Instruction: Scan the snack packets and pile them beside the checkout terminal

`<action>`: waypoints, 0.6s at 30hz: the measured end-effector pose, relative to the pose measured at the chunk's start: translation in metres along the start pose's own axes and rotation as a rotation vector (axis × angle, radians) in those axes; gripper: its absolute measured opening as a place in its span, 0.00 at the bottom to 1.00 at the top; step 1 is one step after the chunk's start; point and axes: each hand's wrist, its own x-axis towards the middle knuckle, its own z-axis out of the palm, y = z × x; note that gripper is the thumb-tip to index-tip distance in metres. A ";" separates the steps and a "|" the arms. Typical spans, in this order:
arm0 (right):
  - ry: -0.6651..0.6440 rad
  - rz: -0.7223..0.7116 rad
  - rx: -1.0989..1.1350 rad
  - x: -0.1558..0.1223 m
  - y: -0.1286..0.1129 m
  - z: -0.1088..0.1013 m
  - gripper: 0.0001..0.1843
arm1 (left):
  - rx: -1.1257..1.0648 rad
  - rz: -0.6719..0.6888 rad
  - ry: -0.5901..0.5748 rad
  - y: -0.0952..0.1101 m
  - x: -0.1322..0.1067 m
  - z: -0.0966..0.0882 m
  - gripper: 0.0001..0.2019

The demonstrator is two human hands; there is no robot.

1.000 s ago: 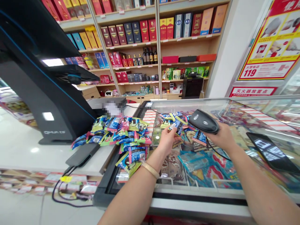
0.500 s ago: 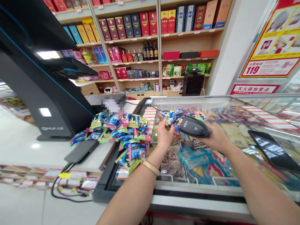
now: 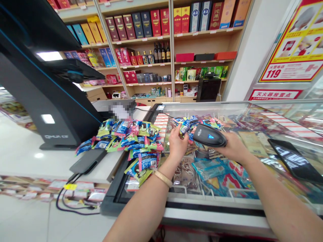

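To your R, the red/yellow poster reads "119" w/ 火警电话 above it; the red sign below reads 灭火器放置点. On the back shelves you've got 郎 on the bright-red boxes & 沱牌 on a dark-red box. Logo on the POS stand to your L is too blurry to be sure of; print on your scanner & the snack pkts is too small to read.

over the glass freezer top, a hand could pass between the right hand and the black smartphone, while leftward the left hand, a heap of snack packets and the dark checkout terminal block the way.
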 end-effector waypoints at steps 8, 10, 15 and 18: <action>0.038 0.003 0.000 0.000 0.003 0.000 0.20 | -0.027 -0.036 -0.009 0.002 0.002 -0.001 0.22; 0.060 0.011 -0.020 0.000 0.004 0.000 0.19 | -0.002 -0.014 0.022 0.008 0.006 -0.009 0.21; 0.082 0.025 -0.041 0.000 0.007 -0.002 0.17 | 0.263 0.136 0.017 0.028 0.017 -0.056 0.22; 0.093 0.012 -0.047 0.000 0.009 -0.003 0.17 | 0.501 0.202 -0.083 0.024 0.017 -0.096 0.23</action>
